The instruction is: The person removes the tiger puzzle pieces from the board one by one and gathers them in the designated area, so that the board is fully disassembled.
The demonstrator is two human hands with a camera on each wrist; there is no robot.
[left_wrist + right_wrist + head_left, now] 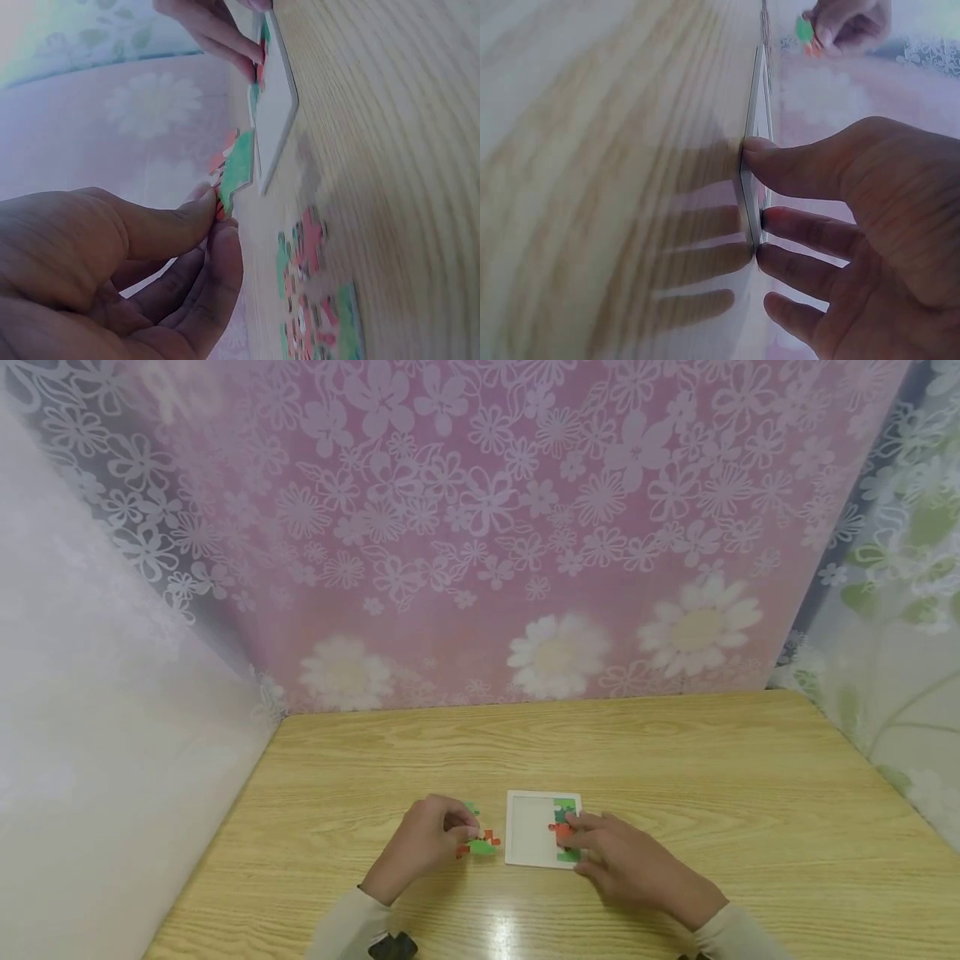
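Note:
My left hand pinches a green-and-red jigsaw piece between thumb and fingertip, raised beside the tray. A white square puzzle tray lies flat on the table to its right. Joined green and red pieces fill a column along the tray's right side; the rest of its floor is bare. My right hand rests on that side, fairly straight fingers touching the pieces and thumb at the tray's edge. Those fingers partly cover the column.
Several loose jigsaw pieces lie on the wooden table left of the tray, partly hidden under my left hand in the head view. Flower-patterned cloth hangs behind the table, with pale cloth at both sides.

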